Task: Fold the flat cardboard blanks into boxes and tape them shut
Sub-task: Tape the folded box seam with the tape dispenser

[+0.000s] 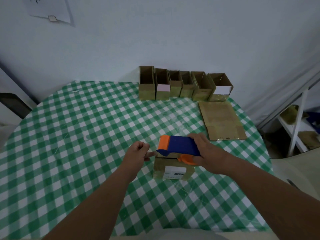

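Observation:
A small cardboard box (171, 168) with a white label stands on the checked table just in front of me. My right hand (206, 151) grips a blue and orange tape dispenser (178, 146) that lies across the top of the box. My left hand (138, 153) is at the box's left top edge, fingers mostly curled and one finger stretched out to touch the box there. One flat cardboard blank (221, 120) lies at the right of the table.
Several folded boxes (183, 85), tops open, stand in a row at the back of the table (78, 135) against the wall. A white shelf frame (294, 129) with cardboard on it stands off the table's right edge.

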